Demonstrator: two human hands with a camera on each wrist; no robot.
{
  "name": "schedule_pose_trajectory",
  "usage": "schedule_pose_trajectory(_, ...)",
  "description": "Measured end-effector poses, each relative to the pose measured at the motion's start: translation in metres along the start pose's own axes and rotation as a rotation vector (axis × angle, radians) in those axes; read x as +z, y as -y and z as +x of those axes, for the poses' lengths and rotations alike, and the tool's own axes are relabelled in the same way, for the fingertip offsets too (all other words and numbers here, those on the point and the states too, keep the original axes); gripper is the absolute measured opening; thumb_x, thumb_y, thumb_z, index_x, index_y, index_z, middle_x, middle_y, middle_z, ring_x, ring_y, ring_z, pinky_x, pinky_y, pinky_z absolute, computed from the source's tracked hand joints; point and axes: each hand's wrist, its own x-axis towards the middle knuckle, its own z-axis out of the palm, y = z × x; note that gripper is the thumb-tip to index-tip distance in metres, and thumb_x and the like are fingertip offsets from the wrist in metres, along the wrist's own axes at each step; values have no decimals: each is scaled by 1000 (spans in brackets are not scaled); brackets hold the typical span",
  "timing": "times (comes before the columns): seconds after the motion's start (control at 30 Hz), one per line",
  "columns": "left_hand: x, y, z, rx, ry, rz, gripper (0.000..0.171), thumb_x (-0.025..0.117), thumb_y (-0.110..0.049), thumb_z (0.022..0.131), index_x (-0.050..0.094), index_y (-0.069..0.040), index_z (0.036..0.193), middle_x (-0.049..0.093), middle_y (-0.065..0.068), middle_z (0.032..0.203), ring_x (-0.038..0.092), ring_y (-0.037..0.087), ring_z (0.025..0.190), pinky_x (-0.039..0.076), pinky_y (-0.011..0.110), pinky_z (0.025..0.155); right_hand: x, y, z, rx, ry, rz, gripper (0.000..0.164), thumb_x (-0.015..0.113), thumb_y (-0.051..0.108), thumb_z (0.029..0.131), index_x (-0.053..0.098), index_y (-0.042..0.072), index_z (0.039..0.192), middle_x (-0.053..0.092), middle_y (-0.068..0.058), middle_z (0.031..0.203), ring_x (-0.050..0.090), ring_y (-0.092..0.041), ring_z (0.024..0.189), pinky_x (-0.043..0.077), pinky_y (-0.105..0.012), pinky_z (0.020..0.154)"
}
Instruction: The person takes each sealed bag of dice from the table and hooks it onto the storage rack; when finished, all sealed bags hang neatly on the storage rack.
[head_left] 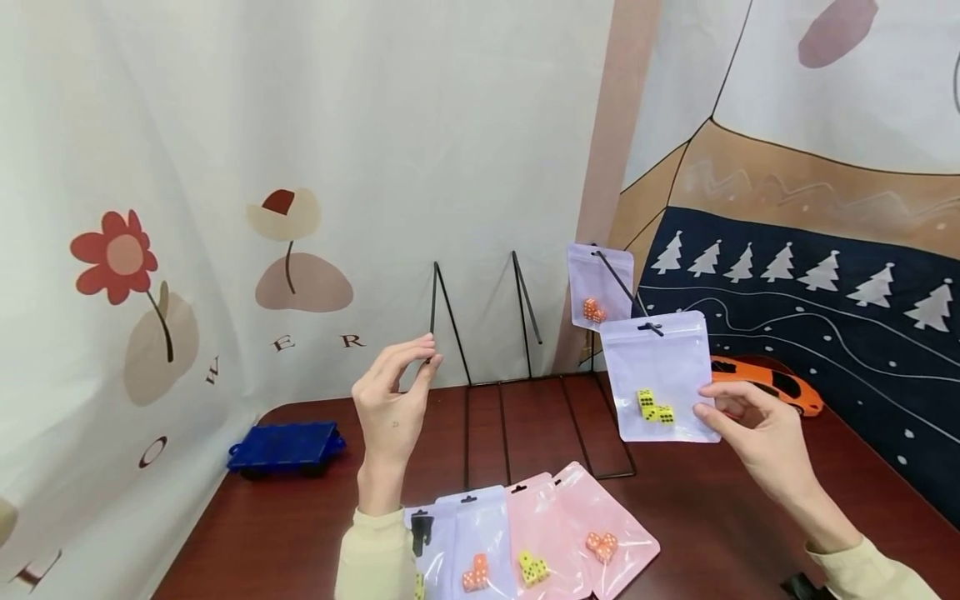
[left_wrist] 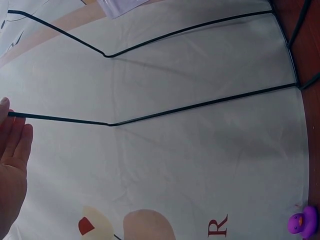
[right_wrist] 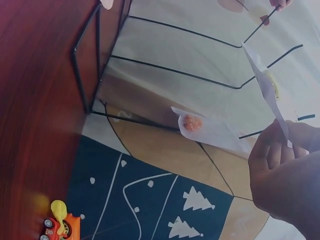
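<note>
A black wire rack (head_left: 551, 379) stands on the table with three bent prongs. My left hand (head_left: 393, 396) pinches the end of the left prong (left_wrist: 60, 118) between thumb and fingers. On the right side, my right hand (head_left: 757, 433) holds a lavender zip bag (head_left: 667, 362) with yellow dice (head_left: 652, 408) by its lower right edge. The right prong's tip shows through this bag's hang hole. Farther back on that same prong hangs another lavender bag (head_left: 600, 283) containing orange dice (head_left: 593, 311).
Lavender bags (head_left: 468, 521) and pink bags (head_left: 577, 504) with dice lie overlapping at the table's front. A blue toy wagon (head_left: 288, 446) is at left, an orange toy car (head_left: 780, 383) at right. The left wrist view has a purple rubber duck (left_wrist: 303, 222); the right wrist view, another toy vehicle (right_wrist: 61, 227).
</note>
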Motion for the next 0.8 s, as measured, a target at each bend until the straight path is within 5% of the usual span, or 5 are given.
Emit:
schedule_pose_trajectory(0.5, 2, 4, -1, -12, -20, -3, 27, 71, 29, 63, 68, 9, 82, 67, 23, 86, 67, 33, 86, 54, 36, 86, 6, 0, 10, 2, 12, 57, 25, 70, -4, 84, 63, -4, 107, 63, 6, 86, 55, -9, 74, 49, -15, 57)
schedule_pose_trajectory(0.8, 3, 3, -2, -19, -19, 6, 26, 71, 28, 64, 68, 9, 82, 67, 24, 86, 67, 33, 85, 54, 36, 86, 15, -2, 21, -3, -3, 70, 25, 71, -2, 83, 65, -3, 107, 61, 2, 78, 51, -10, 67, 38, -24, 46)
